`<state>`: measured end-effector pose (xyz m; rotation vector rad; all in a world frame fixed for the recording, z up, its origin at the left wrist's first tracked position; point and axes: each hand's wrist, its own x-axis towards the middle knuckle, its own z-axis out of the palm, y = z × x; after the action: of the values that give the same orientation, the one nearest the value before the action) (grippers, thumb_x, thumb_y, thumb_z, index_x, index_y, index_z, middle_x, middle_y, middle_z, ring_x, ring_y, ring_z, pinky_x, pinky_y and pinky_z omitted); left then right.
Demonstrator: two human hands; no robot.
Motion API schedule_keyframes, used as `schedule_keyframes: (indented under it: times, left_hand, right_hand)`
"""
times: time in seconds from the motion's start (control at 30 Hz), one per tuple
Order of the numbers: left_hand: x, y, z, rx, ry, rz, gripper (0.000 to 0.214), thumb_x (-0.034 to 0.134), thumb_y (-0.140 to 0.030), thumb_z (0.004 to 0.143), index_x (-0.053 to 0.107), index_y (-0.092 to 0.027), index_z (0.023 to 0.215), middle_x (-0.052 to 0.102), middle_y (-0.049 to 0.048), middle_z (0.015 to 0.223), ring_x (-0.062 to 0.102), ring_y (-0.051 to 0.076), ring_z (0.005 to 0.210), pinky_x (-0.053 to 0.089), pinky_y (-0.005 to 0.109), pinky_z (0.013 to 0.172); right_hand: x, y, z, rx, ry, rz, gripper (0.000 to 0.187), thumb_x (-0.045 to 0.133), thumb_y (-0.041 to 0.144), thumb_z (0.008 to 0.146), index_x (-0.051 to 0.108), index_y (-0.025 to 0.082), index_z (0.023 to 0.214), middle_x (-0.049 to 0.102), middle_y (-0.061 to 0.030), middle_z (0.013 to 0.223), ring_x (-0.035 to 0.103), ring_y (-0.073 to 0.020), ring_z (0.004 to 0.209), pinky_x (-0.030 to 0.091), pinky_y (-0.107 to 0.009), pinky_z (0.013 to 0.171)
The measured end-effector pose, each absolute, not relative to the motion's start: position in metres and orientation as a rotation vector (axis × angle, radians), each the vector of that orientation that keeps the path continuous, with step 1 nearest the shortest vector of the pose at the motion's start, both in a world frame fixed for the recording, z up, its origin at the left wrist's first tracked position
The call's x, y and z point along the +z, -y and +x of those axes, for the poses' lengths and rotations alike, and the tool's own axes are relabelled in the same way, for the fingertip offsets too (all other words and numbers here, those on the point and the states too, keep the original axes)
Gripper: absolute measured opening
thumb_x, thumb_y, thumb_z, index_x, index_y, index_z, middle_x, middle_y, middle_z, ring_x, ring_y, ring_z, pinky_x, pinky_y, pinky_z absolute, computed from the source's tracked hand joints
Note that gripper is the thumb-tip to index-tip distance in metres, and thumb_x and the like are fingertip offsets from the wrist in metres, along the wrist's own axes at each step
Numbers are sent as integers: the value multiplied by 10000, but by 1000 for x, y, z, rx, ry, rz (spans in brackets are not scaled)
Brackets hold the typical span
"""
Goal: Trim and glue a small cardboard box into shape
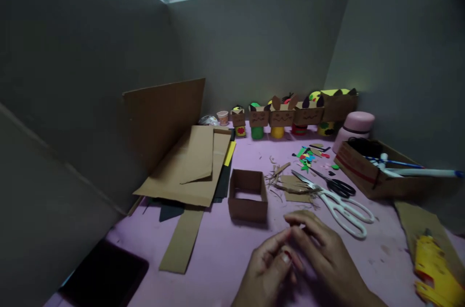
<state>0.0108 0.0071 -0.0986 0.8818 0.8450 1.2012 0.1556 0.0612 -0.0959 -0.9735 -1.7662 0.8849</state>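
My left hand (268, 268) is at the lower middle, its thumb and fingers curled together; whatever may lie between them is hidden. Beside it, my right hand (323, 253) has slightly bent, spread fingers, and one touches the left index fingertip. Nothing shows in the right hand. Just beyond both hands stands an open square cardboard frame (248, 209) with the table showing through it. Close by on the right lie white-handled scissors (336, 205), a small cardboard square (293, 186) and brown twig-like scraps (286, 190).
Cardboard sheets (178, 171) and a strip (181, 244) lie left, near a dark flat device (103, 273). Cardboard-faced figures (282, 115) line the back. Right are black scissors (336, 186), foam scraps (307, 156), a pink flask (354, 130), a tool box (366, 178) and a yellow glue gun (434, 268).
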Motion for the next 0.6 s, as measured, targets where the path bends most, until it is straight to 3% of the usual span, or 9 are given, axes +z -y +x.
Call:
schedule_keyframes:
  times: [0.1, 0.17, 0.23, 0.33, 0.4, 0.5, 0.6]
  left_hand:
    - [-96, -8, 11, 1160, -842, 977, 292, 680, -410, 788, 707, -136, 884, 523, -5, 704, 455, 111, 649, 362, 251, 656]
    - [-93, -7, 12, 1163, -873, 1036, 193, 665, -317, 782, 698, -134, 832, 507, -2, 709, 445, 125, 672, 358, 259, 673]
    - [-91, -7, 12, 1171, -940, 1287, 227, 630, -257, 757, 718, -111, 906, 547, 37, 740, 468, 159, 697, 374, 292, 693]
    - [-93, -6, 11, 1123, -1010, 1749, 456, 559, -274, 739, 692, -41, 1108, 649, 143, 803, 546, 233, 723, 430, 358, 708]
    - [-97, -6, 10, 1141, -1037, 1816, 474, 536, -331, 763, 702, -29, 1088, 686, 181, 797, 583, 254, 706, 455, 369, 688]
    - [-101, -7, 8, 1264, -1152, 1714, 353, 520, -357, 823, 734, -80, 867, 686, 153, 729, 603, 234, 677, 464, 352, 690]
    - [-102, -9, 5, 1315, -1232, 1585, 352, 427, -355, 923, 681, -131, 826, 667, 90, 709, 596, 185, 646, 462, 285, 626]
  right_hand:
    - [-100, -55, 153, 820, 1920, -930, 276, 526, 383, 924, 608, 222, 715, 625, -25, 684, 600, -187, 652, 441, -279, 619]
    - [-101, -51, 151, 918, 1833, -1001, 385, 511, 435, 926, 538, 217, 610, 560, -4, 576, 546, -168, 553, 410, -268, 540]
    - [-102, -49, 148, 1150, 1636, -1072, 452, 500, 518, 916, 493, 219, 576, 498, 18, 502, 489, -152, 481, 385, -257, 476]
    - [-105, -48, 143, 1407, 1351, -1129, 490, 551, 607, 855, 473, 215, 571, 416, 55, 446, 409, -122, 416, 343, -237, 418]
    - [-107, -49, 142, 1414, 1267, -1152, 504, 597, 632, 810, 490, 204, 568, 415, 56, 454, 401, -113, 413, 333, -227, 405]
    - [-107, -48, 141, 1308, 1235, -1107, 430, 572, 611, 842, 623, 188, 774, 555, 15, 558, 508, -141, 476, 418, -230, 445]
    - [-104, -46, 141, 1146, 1438, -964, 366, 546, 528, 891, 632, 232, 1088, 716, -60, 875, 659, -190, 684, 529, -264, 609]
